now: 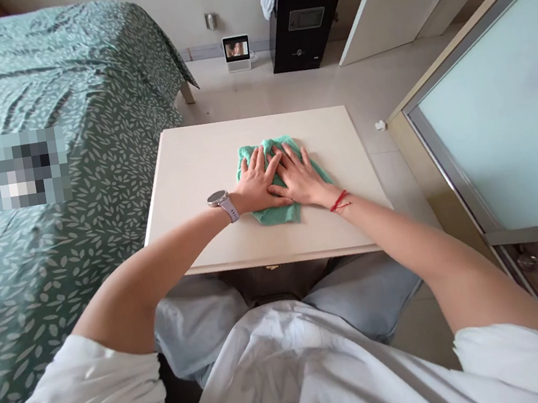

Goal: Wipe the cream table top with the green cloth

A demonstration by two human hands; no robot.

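A green cloth [276,215] lies spread on the pale tabletop [203,164], a little right of its middle. My left hand [258,181] rests flat on the cloth with its fingers spread. Beside it, my right hand [300,178] also presses flat on the cloth, fingers apart, and the two thumbs meet or overlap. Part of the cloth is hidden beneath both palms. A watch with a pale strap [223,203] is on my left wrist, and a red string bracelet [340,201] circles my right wrist.
To the left stands a bed with a green leaf-patterned cover [99,119]. A black cabinet [303,21] with clothes on top and a small screen device [237,51] stand by the far wall. A frosted-panel door [506,98] is on the right. My legs are under the table's near edge.
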